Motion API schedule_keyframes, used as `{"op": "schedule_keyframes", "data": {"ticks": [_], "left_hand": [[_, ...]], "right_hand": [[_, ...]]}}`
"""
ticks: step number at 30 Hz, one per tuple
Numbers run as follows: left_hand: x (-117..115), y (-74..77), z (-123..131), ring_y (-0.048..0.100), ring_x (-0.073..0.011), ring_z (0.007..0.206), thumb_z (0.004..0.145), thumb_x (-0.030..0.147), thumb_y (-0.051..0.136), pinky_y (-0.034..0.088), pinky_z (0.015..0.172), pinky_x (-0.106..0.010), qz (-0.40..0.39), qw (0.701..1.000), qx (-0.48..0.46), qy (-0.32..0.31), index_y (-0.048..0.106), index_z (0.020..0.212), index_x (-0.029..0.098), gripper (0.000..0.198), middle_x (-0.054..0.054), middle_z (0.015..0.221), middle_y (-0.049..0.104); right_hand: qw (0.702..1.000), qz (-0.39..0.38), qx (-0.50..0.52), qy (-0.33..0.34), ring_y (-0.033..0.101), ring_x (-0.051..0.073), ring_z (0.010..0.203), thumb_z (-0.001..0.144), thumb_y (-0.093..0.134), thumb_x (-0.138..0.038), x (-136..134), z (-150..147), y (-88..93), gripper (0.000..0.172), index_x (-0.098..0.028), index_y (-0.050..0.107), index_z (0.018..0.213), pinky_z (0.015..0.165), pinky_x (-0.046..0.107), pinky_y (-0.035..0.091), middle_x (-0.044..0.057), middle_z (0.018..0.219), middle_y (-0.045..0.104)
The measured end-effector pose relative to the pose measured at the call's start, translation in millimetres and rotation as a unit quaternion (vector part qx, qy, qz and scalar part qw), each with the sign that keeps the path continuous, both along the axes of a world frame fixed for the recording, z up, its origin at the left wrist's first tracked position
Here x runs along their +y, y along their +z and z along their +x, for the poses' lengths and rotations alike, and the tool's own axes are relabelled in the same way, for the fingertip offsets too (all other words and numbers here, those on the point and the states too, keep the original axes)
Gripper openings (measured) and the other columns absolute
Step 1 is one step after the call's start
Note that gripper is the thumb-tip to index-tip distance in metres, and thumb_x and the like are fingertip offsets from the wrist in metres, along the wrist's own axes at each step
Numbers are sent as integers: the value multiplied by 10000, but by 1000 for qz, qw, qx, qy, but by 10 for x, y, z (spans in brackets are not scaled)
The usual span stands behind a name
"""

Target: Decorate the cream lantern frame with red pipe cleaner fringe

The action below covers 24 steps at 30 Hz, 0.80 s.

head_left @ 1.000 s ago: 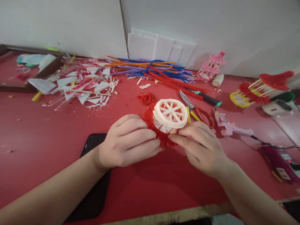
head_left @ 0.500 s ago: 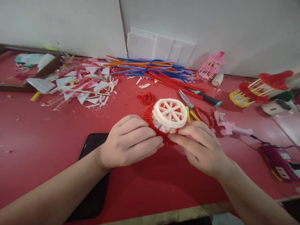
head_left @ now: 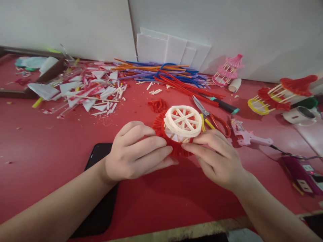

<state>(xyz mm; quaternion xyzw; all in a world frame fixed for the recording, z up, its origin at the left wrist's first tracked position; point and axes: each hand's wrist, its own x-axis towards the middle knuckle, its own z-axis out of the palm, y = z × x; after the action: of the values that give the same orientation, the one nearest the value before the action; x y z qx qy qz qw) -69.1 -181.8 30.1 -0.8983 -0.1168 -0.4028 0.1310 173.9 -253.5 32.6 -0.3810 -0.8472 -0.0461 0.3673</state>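
Near the middle of the head view, over the flat red tabletop (head_left: 156, 201), a round craft piece of cream spoked rings and red pleated trim (head_left: 184, 120) is held between two bare hands; whether it is rested on the tabletop cannot be told. Its red trim is grasped at the left front by the bent fingers of the left hand (head_left: 138, 151), and its front right edge is pinched by the fingertips of the right hand (head_left: 218, 158); the undersides of both grips are hidden. Just behind it, a small heap of short red fuzzy pieces (head_left: 158, 105) is seen. Metal scissors with red and yellow handles (head_left: 207, 114) are laid beyond the right hand, and a pale pink glue gun (head_left: 248, 137) is placed farther right. A flat black rectangular slab (head_left: 106, 208) is partly covered by the left forearm.
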Motion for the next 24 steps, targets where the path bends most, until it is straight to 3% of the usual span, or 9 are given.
{"op": "schedule_keyframes", "data": {"ticks": [10, 24], "left_hand": [[28, 22, 3, 637, -171, 729, 930, 341, 728, 505, 710, -343, 4, 1000, 8, -8, 741, 952, 210, 133, 18, 825, 777], [34, -21, 48, 644, -178, 778, 885, 311, 780, 521, 727, -339, 10, 1000, -13, -15, 752, 986, 191, 159, 4, 864, 768]], "right_hand": [[1000, -7, 10, 12, 597, 185, 898, 912, 580, 22, -19, 20, -13, 254, -102, 716, 1088, 800, 356, 526, 80, 955, 669], [1000, 0, -5, 6, 611, 181, 838, 926, 549, 16, 27, -3, -6, 236, -110, 726, 1016, 754, 340, 535, 78, 906, 697]]}}
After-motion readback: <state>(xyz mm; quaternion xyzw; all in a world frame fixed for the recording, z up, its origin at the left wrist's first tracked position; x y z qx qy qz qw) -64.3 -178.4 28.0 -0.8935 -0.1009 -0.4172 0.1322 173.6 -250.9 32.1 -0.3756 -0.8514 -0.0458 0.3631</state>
